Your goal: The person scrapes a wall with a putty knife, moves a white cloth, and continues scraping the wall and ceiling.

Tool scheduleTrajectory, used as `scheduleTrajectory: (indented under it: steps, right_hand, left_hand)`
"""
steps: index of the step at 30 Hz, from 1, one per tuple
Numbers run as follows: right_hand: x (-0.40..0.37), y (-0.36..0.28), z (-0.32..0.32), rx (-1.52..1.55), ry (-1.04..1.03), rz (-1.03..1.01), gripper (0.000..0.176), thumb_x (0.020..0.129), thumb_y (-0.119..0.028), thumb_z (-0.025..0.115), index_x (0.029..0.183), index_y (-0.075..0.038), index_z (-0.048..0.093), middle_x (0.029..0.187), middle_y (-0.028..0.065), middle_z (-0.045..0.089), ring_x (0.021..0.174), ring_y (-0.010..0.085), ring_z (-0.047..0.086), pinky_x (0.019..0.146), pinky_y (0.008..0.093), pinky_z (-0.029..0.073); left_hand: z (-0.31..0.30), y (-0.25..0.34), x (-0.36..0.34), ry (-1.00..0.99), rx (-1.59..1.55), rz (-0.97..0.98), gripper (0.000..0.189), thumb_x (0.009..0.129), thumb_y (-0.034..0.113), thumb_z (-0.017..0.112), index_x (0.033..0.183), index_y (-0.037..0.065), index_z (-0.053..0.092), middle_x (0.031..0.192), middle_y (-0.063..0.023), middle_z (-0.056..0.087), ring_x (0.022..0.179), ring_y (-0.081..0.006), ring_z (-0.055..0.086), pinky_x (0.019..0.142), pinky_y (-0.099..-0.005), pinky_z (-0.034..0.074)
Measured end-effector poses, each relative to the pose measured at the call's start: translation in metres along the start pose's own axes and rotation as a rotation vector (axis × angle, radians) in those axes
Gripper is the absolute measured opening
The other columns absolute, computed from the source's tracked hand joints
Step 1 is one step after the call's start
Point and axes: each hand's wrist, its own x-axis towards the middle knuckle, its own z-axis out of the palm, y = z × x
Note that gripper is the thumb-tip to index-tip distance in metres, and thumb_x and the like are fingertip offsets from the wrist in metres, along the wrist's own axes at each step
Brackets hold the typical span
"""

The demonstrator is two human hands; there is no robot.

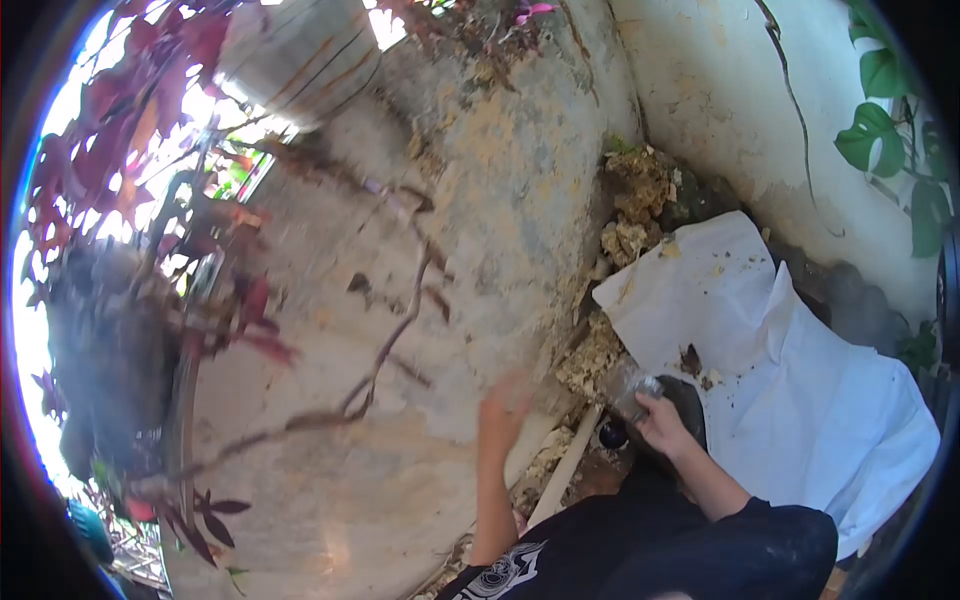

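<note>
My right hand (662, 424) is closed around a small greyish, partly see-through object (634, 390) that is blurred; I cannot make out its kind. It is held over the near left edge of a white cloth or sheet (830, 400), which has dark crumbs and a brown clump (690, 359) on it. My left hand (508, 400) is raised in front of the stained wall (430, 330), to the left of the right hand. Motion smears its fingers, and no object shows in it.
Rough yellowish rubble (595, 362) lines the foot of the wall. A pale pipe or stick (566, 465) lies beside a dark round object (612, 433). A bare branch (400, 325) crosses the left side, below a hanging whitish pot (300, 60). Green leaves (872, 140) hang at right.
</note>
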Motion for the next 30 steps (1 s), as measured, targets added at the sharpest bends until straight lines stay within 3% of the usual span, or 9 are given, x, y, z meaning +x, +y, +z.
scheduleTrajectory:
  steps: [3, 9, 19, 21, 23, 24, 25, 27, 30]
  right_hand:
    - [-0.017, 0.001, 0.006, -0.013, -0.059, -0.115, 0.021, 0.081, -0.005, 0.055, 0.101, -0.001, 0.052, 0.096, 0.0083, 0.058, 0.088, 0.0203, 0.059, 0.076, 0.0338, 0.05]
    - [-0.061, 0.019, 0.02, -0.083, -0.068, -0.305, 0.023, 0.075, -0.004, 0.06, 0.098, -0.005, 0.053, 0.094, 0.0051, 0.058, 0.088, 0.0181, 0.059, 0.076, 0.0339, 0.05]
    - [-0.165, 0.188, 0.007, -0.067, -0.115, 0.116, 0.021, 0.078, -0.009, 0.059, 0.098, -0.007, 0.055, 0.097, 0.0063, 0.059, 0.093, 0.0211, 0.057, 0.08, 0.0382, 0.05]
    - [-0.16, 0.235, -0.04, -0.605, -0.177, -0.239, 0.021, 0.078, -0.01, 0.059, 0.098, -0.007, 0.055, 0.097, 0.0061, 0.06, 0.092, 0.0214, 0.057, 0.079, 0.037, 0.05]
    - [-0.19, 0.24, -0.024, -0.319, -0.146, 0.037, 0.02, 0.079, -0.01, 0.06, 0.098, -0.007, 0.056, 0.097, 0.0056, 0.06, 0.092, 0.0215, 0.058, 0.08, 0.0361, 0.05]
    - [-0.198, 0.241, -0.028, -0.515, -0.281, -0.028, 0.047, 0.068, 0.003, 0.065, 0.113, -0.003, 0.051, 0.105, 0.0105, 0.057, 0.102, 0.0219, 0.054, 0.086, 0.0299, 0.044]
    - [-0.199, 0.236, -0.028, -0.546, -0.286, -0.023, 0.047, 0.068, 0.003, 0.065, 0.113, -0.003, 0.051, 0.105, 0.0105, 0.057, 0.102, 0.0219, 0.054, 0.086, 0.0299, 0.044]
    - [-0.222, 0.226, 0.01, -0.184, 0.02, 0.304, 0.05, 0.065, 0.007, 0.063, 0.113, -0.002, 0.051, 0.105, 0.0098, 0.057, 0.103, 0.0226, 0.054, 0.087, 0.0302, 0.043]
    - [-0.205, 0.227, -0.008, -0.476, -0.139, 0.151, 0.037, 0.072, -0.002, 0.063, 0.107, -0.007, 0.056, 0.102, 0.007, 0.058, 0.099, 0.0199, 0.055, 0.081, 0.0295, 0.045]
  left_hand:
    - [0.016, -0.002, -0.073, -0.195, -0.009, 0.013, 0.024, 0.079, 0.022, 0.06, 0.101, 0.015, 0.062, 0.088, -0.0146, 0.063, 0.084, -0.0292, 0.06, 0.071, -0.0348, 0.047]
    - [-0.017, -0.026, -0.209, -0.29, 0.011, -0.233, 0.025, 0.081, 0.031, 0.057, 0.098, 0.015, 0.063, 0.071, -0.0145, 0.062, 0.073, -0.0335, 0.06, 0.066, -0.0393, 0.047]
    - [-0.076, -0.059, -0.391, -0.068, -0.073, -0.412, 0.027, 0.079, 0.023, 0.059, 0.103, 0.01, 0.061, 0.087, -0.016, 0.063, 0.079, -0.0318, 0.06, 0.07, -0.0363, 0.046]
    - [-0.085, -0.051, -0.403, -0.12, -0.181, -0.438, 0.027, 0.08, 0.024, 0.058, 0.103, 0.011, 0.06, 0.084, -0.0126, 0.064, 0.083, -0.0314, 0.06, 0.073, -0.0369, 0.047]
    - [-0.084, -0.054, -0.416, -0.094, -0.189, -0.403, 0.027, 0.08, 0.025, 0.058, 0.102, 0.01, 0.06, 0.081, -0.0125, 0.064, 0.081, -0.0318, 0.06, 0.072, -0.0376, 0.046]
    - [-0.088, -0.052, -0.418, -0.138, -0.164, -0.427, 0.028, 0.079, 0.025, 0.058, 0.102, 0.009, 0.06, 0.083, -0.0128, 0.064, 0.081, -0.0319, 0.06, 0.072, -0.0381, 0.046]
    - [-0.09, -0.05, -0.422, -0.181, -0.14, -0.451, 0.028, 0.079, 0.025, 0.058, 0.101, 0.009, 0.06, 0.084, -0.013, 0.064, 0.081, -0.032, 0.06, 0.072, -0.0385, 0.047]
    - [-0.084, -0.059, -0.434, -0.128, -0.128, -0.397, 0.029, 0.079, 0.025, 0.057, 0.103, 0.009, 0.058, 0.09, -0.014, 0.062, 0.084, -0.032, 0.059, 0.073, -0.0399, 0.047]
    - [-0.08, -0.066, -0.446, -0.152, -0.148, -0.439, 0.031, 0.079, 0.028, 0.057, 0.105, 0.011, 0.058, 0.096, -0.0142, 0.061, 0.09, -0.0317, 0.057, 0.075, -0.0413, 0.046]
